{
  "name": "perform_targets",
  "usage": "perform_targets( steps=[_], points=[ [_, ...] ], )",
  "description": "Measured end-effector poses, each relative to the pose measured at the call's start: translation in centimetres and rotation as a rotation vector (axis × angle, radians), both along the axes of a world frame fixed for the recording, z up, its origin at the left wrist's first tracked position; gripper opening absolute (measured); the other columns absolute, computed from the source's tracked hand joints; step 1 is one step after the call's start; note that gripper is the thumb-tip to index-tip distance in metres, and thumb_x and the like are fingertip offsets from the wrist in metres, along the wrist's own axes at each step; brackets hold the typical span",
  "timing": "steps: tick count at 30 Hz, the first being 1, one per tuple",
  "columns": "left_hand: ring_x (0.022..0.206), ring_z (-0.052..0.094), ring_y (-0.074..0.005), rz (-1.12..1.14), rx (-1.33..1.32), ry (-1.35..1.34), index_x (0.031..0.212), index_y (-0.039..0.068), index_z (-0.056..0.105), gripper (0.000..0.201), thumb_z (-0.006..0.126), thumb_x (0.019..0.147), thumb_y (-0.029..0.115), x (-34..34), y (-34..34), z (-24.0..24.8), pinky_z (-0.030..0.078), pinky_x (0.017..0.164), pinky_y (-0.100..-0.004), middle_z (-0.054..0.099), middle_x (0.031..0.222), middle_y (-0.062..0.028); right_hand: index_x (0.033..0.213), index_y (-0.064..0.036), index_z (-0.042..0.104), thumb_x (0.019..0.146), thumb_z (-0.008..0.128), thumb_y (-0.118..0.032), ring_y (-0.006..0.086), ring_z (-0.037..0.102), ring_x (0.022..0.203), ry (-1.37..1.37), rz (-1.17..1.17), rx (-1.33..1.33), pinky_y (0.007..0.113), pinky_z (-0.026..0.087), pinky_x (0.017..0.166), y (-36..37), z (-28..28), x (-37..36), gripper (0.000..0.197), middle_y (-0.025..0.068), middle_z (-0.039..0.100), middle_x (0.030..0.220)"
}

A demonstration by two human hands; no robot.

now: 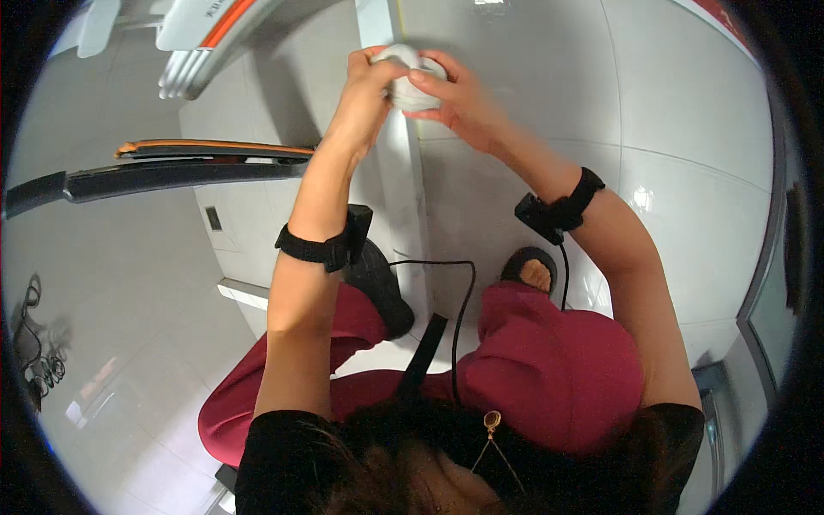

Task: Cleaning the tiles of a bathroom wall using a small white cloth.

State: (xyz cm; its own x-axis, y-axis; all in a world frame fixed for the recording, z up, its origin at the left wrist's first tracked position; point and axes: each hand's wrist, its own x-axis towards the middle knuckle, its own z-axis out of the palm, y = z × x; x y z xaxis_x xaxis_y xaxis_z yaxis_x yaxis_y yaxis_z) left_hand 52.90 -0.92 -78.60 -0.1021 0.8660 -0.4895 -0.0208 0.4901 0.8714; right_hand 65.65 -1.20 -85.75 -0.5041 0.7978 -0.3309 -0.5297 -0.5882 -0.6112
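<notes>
Lower centre of the frame: dark hair and black top, a pendant point(492, 421) hanging on a thin chain, red trousers point(549, 369) over bent knees. A black cable point(463, 309) loops between the knees and up toward the right wrist unit point(541, 219); a matching black wrist band point(322, 245) on the left forearm. Snag risk: slack cable lying across the lap, liable to catch on a knee or forearm and tug the right wrist mid-grip.

Mid frame: one dark shoe point(378, 287) and one sandalled foot point(534, 273) planted on pale floor tiles point(687, 215). Glossy tile surface with glare; possible slip if weight shifts while both hands are occupied.

Upper centre: left hand point(369, 90) and right hand point(455, 99) both wrapped on a rounded white object point(410, 90), fingers point(429, 79) curled and clamped against its surface. Object sits at the top of a narrow white upright strip point(399, 180). Risk: smooth rounded surface, grip from two sides only; possible slip or drop onto hard tile if pressure is released unevenly.

Hard to make out: the object's kind and whether fixed to the strip, mostly covered by the hands. Dark curved bar with orange edge point(197, 163) at left, and white and orange panel point(206, 34) at upper left, both cut off and bent by lens distortion. Tangle of cords point(39, 360) at far left, too small to identify.
</notes>
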Motion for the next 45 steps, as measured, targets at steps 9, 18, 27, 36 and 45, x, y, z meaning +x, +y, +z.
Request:
perform_targets(
  steps=[9, 18, 27, 36, 45],
  points=[
    [0.054, 0.045, -0.0086, -0.162, 0.193, 0.295, 0.077, 0.004, 0.054, 0.023, 0.065, 0.08, 0.024, 2.1, -0.6, -3.7, 0.035, 0.049, -0.0218, 0.052, 0.064, -0.0006, 0.108, -0.0024, 0.053, 0.085, 0.058, -0.032, 0.0122, 0.054, 0.084, -0.294, 0.002, 0.006, 0.026, 0.044, 0.072, -0.4, 0.2, 4.5, 0.038, 0.0042, 0.057, 0.095],
    [0.073, 0.058, -0.0143, -0.247, -0.147, 0.32, 0.111, -0.009, 0.048, 0.062, 0.073, 0.072, 0.032, 0.4, -2.0, -1.9, 0.043, 0.065, -0.0213, 0.061, 0.088, -0.0144, 0.113, -0.0081, 0.052, 0.083, 0.06, -0.035, 0.0099, 0.053, 0.08, -0.494, 0.096, 0.153, 0.025, 0.043, 0.068, -1.1, -2.1, 5.0, 0.041, 0.0013, 0.058, 0.093],
    [0.119, 0.038, -0.0283, -0.075, -0.248, 0.163, 0.125, -0.005, 0.04, 0.067, 0.066, 0.077, 0.035, 0.5, -4.0, -2.5, 0.023, 0.102, -0.0386, 0.051, 0.118, -0.0195, 0.122, -0.0075, 0.044, 0.086, 0.056, -0.031, 0.0164, 0.054, 0.101, -0.03, -0.26, -0.273, 0.033, 0.047, 0.085, -1.4, -1.2, 8.3, 0.045, 0.0044, 0.053, 0.112],
    [0.065, 0.052, -0.0107, -0.286, -0.085, 0.138, 0.109, 0.001, 0.052, 0.034, 0.06, 0.082, 0.021, 6.7, -5.4, -6.1, 0.044, 0.057, -0.0239, 0.056, 0.089, -0.0044, 0.116, -0.001, 0.044, 0.076, 0.061, -0.005, 0.0176, 0.054, 0.087, -0.718, -0.577, -0.072, 0.031, 0.046, 0.073, -6.0, -0.2, 15.7, 0.044, 0.009, 0.055, 0.099],
    [0.09, 0.054, -0.0224, -0.39, 0.03, 0.577, 0.121, 0.0, 0.042, 0.052, 0.063, 0.078, 0.019, 5.5, -7.7, -9.2, 0.046, 0.077, -0.032, 0.045, 0.115, -0.0179, 0.128, -0.0035, 0.038, 0.079, 0.057, -0.023, 0.0377, 0.022, 0.129, -1.884, -0.187, 0.949, 0.05, 0.02, 0.103, -8.5, -6.8, 16.0, 0.056, 0.0183, 0.028, 0.139]
  ],
)
